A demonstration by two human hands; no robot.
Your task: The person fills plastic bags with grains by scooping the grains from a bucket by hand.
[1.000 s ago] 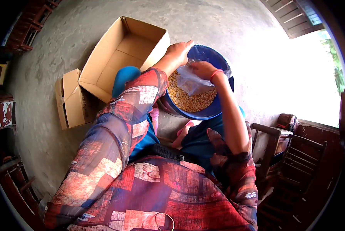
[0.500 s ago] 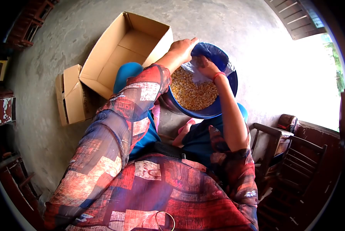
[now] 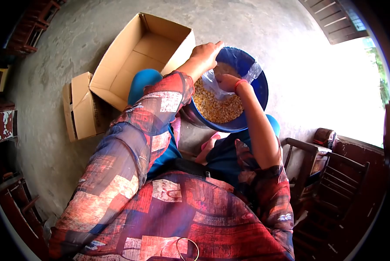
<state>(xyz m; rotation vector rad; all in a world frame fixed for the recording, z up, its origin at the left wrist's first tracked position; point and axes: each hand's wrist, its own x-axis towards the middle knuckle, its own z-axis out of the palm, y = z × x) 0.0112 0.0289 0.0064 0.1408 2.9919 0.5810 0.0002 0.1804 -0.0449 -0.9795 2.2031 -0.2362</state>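
Observation:
A round blue bucket stands between my knees, holding yellow-orange corn kernels. Inside it, over the kernels, lies a crumpled clear plastic bag. My left hand is at the bucket's far left rim, its fingers closed around the bag's edge there; the fingertips are partly hidden. Down in the bucket, my right hand is curled closed on the bag's film, a red bracelet on its wrist. Behind that hand, a brownish patch shows through the plastic, too unclear to name.
An open cardboard box rests on the concrete floor left of the bucket, its folded flaps sticking out nearer me. A dark wooden chair is at the right, by the bright doorway. Wooden furniture lines the left side.
My right hand has drawn left and slightly lower within the bucket, turning into a closed curl. The plastic has bunched and shifted with it. My left hand stays almost in place at the rim.

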